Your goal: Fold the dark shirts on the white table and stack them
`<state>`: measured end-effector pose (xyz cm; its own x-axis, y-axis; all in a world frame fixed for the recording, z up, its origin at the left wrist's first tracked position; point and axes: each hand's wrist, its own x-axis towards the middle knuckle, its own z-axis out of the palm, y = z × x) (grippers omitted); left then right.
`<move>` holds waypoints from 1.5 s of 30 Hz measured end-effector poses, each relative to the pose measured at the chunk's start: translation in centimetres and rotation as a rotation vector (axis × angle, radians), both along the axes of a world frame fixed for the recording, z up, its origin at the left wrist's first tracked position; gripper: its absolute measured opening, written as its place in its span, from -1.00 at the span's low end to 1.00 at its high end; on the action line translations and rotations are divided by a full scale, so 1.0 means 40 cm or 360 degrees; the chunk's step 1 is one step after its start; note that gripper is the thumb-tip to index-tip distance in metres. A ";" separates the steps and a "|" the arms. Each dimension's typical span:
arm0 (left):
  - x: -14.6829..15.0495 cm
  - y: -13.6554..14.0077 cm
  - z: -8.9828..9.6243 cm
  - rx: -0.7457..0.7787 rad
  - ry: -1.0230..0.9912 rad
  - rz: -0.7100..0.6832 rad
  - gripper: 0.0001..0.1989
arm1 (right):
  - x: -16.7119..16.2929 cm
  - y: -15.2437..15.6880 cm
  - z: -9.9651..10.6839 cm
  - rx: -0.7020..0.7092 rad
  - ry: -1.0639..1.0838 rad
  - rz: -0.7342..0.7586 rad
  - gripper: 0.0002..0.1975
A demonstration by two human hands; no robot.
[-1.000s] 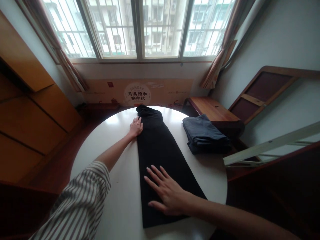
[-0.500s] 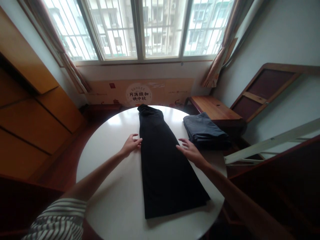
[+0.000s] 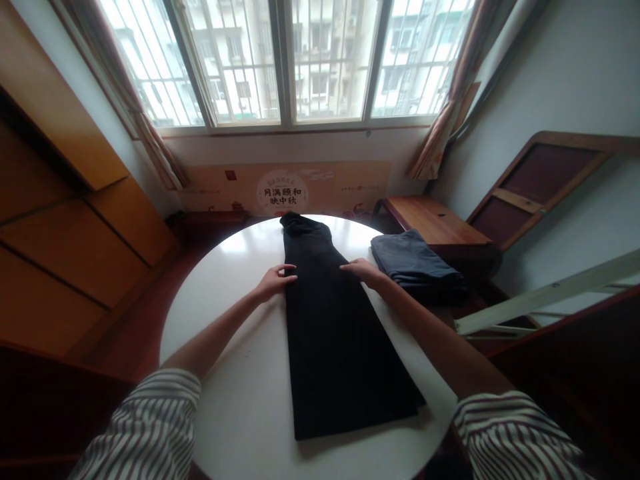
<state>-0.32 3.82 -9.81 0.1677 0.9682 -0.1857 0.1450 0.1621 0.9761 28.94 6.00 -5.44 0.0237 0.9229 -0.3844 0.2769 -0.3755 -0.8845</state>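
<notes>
A pair of black trousers (image 3: pixel 340 347), folded lengthwise, lies across the round white table (image 3: pixel 225 373). Its wide hem end is nearest me, with two layers slightly offset at the right corner; the far end is bunched. My left hand (image 3: pixel 274 281) grips the left edge of the trousers about a third of the way down, thumb and fingers closing on the cloth. Opposite it, my right hand (image 3: pixel 361 271) pinches the right edge. The cloth hides part of the fingertips.
A stack of folded dark grey clothes (image 3: pixel 417 263) sits at the table's right edge. Beyond it is a wooden bench (image 3: pixel 440 220). A pale metal frame (image 3: pixel 550 293) slants on the right. Orange cabinets (image 3: pixel 60 253) line the left, and a barred window (image 3: pixel 285 60) faces me.
Both hands have moved inward and slightly farther along the trousers, from open beside the edges to gripping them. The view has shifted slightly.
</notes>
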 end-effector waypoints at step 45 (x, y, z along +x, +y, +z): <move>-0.125 -0.063 0.122 -0.0002 0.0326 0.0582 -0.41 | -0.055 -0.062 0.014 -0.0197 0.0556 0.0394 -0.27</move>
<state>-5.32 1.32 -4.94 -0.2274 0.9569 -0.1804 0.2688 0.2397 0.9329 26.74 3.52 -4.86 -0.3430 0.8310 -0.4380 0.0643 -0.4444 -0.8935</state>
